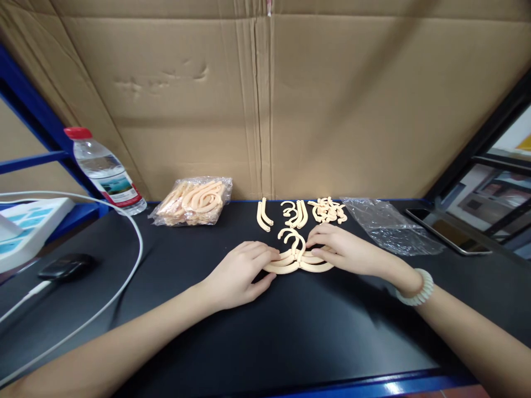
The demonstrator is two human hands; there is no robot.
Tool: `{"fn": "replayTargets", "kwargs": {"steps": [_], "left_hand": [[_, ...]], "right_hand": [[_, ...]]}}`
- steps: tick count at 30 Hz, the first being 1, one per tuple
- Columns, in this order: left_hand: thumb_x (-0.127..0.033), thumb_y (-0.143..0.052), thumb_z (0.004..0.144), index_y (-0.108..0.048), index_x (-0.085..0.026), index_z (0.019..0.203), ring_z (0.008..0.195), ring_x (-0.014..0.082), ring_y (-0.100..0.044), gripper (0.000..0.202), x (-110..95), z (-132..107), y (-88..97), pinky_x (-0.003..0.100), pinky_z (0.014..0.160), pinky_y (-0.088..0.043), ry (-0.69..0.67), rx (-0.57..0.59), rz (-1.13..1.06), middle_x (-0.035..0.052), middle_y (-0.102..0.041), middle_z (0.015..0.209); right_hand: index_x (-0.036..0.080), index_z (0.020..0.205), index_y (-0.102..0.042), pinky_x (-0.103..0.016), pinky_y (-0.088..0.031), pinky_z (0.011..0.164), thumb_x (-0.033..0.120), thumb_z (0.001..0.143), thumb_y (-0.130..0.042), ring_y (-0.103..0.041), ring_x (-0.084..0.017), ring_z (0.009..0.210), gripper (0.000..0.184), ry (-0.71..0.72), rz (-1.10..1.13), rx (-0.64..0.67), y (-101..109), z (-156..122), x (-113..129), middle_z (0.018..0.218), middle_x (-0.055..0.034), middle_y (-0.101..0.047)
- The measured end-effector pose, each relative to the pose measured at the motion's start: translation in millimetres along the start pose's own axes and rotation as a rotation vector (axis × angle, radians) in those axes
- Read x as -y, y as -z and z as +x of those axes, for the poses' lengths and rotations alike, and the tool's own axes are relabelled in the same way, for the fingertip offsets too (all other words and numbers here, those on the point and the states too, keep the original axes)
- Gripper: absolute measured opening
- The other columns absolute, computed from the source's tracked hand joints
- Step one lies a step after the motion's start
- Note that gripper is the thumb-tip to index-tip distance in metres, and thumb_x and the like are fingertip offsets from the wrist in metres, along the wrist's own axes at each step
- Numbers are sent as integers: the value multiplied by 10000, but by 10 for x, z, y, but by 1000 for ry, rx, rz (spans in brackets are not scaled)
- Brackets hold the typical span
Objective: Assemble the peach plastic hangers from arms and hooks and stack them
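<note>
A small stack of cream plastic hangers lies on the black tabletop, hooks pointing away from me. My left hand pinches the left arms of the stack, thumb below and fingers on top. My right hand, with a pale bead bracelet on its wrist, presses down on the right arms with closed fingers. Behind the stack lie loose cream parts: two curved arms, a few hooks and arms, and a pile of small pieces.
A clear bag of more cream parts sits back left, beside a leaning water bottle. An empty plastic bag and a phone lie right. A white cable, dark device and cardboard wall surround the area.
</note>
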State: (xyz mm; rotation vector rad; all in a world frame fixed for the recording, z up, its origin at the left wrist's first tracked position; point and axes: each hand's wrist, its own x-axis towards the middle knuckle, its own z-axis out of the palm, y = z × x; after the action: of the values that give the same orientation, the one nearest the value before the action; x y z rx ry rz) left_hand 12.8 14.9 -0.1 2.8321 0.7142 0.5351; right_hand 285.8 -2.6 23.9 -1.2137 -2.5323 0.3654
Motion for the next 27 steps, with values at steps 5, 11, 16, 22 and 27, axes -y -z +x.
{"fn": "replayTargets", "kwargs": {"steps": [5,11,16,22,27], "left_hand": [[-217,-500,917,-586,-171,1172,1087,251,-609,273,3,-6,-19,417,976,-454,-9,0,-3,107,-669,1186],[-209,-511,909,-576,-177,1176,1082,243,-607,277,-3,-3,-40,410,975,-451,-25,-27,4,97,-672,1169],[-214,-552,888,-574,-168,1187,1102,233,-596,303,13,-13,-50,406,985,-448,-22,-35,13,86,-670,1173],[-242,-556,911,-572,-165,1190,1098,230,-593,290,27,-18,-58,398,983,-445,-26,-26,25,81,-669,1172],[-215,-518,937,-568,-173,1178,1085,221,-599,250,30,1,-75,405,989,-431,-35,-31,31,68,-674,1166]], "right_hand": [[177,1140,-638,-412,-450,923,162,938,-471,-562,-242,1020,263,2,-1,-53,-63,13,29,1070,-99,-641],[197,1200,-609,-405,-455,910,177,928,-494,-558,-238,1026,296,2,26,-99,-100,8,40,1094,-93,-630],[178,1058,-665,-389,-452,864,431,859,-657,-573,-243,960,322,-5,-5,-62,-6,-16,65,1007,-79,-647],[160,1018,-675,-378,-436,810,405,703,-810,-581,-242,876,422,-17,-82,60,3,1,86,945,-70,-650],[168,992,-677,-354,-423,791,314,768,-752,-579,-227,844,277,-23,-71,38,-24,21,95,905,-61,-651]]}}
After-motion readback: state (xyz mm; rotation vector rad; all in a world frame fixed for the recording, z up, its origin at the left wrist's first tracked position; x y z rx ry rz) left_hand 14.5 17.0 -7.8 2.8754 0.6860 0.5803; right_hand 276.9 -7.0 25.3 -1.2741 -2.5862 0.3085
